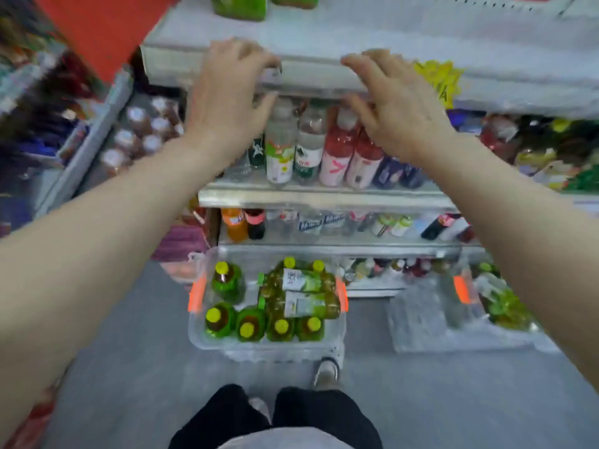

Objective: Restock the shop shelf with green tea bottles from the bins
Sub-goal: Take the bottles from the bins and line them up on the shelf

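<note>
Hands first, from the head camera: I see my left hand and right hand raised, palms down, fingers spread and holding nothing, near the front edge of the upper shelf; whether they touch it I cannot tell through the blur. Green tea bottles fill a clear bin on the grey floor below, some upright with yellow caps, two lying on top. A second clear bin sits to its right. Two green bottles stand on the upper shelf.
</note>
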A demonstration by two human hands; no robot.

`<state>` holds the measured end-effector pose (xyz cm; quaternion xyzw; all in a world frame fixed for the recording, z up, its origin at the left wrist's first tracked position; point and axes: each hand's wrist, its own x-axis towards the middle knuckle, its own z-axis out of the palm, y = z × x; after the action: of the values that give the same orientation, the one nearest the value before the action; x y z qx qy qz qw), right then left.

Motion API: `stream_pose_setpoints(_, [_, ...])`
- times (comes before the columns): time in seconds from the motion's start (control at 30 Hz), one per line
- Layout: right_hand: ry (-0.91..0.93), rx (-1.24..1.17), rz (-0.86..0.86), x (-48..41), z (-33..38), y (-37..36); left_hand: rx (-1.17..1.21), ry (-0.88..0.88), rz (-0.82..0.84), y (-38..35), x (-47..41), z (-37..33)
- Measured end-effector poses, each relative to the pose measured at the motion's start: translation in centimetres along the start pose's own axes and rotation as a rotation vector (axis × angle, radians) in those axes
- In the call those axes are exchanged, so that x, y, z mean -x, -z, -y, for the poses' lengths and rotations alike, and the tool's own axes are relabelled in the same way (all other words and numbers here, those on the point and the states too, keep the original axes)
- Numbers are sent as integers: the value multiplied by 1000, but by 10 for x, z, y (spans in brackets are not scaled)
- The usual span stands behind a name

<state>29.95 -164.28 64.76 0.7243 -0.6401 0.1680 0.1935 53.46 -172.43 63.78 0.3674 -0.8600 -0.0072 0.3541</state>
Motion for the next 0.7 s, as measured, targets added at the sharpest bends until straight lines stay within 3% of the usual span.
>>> stream_pose_setpoints(0.13, [-70, -86, 139, 89, 26, -63, 67, -42, 64, -39, 75, 15])
stream_pose_setpoints(0.33, [-148, -262, 432, 177, 70, -157, 95, 338, 438, -108, 219, 64])
stream_pose_setpoints(0.5, [-130, -396, 608, 190, 111, -234, 53, 641, 719, -143, 320, 95])
stream_pose_setpoints(0.7, [16, -468, 684, 146, 167, -333, -7, 697, 756, -179, 374, 121])
